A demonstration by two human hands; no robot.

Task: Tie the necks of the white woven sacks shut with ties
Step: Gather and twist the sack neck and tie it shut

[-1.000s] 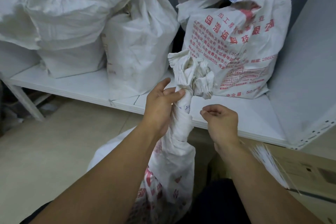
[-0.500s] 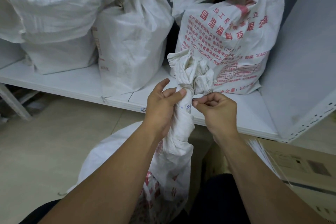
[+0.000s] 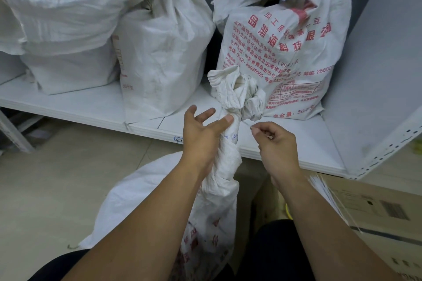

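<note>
A white woven sack with red print stands on the floor between my arms. Its twisted neck rises to a bunched top. My left hand lies against the left side of the neck, thumb pressed across it and fingers spread straight outward. My right hand is just right of the neck and pinches a thin white tie between thumb and forefinger. The tie runs from my fingertips to the neck under the bunched top. How it sits round the far side is hidden.
Filled white sacks and a red-printed sack stand on a low white shelf behind. A bundle of white ties lies on a cardboard box at the right. Beige tiled floor is at the left.
My left hand's fingers have come off the neck and spread out, with the thumb still on it. My right hand has drawn back to the right, pulling the tie out from the neck.
</note>
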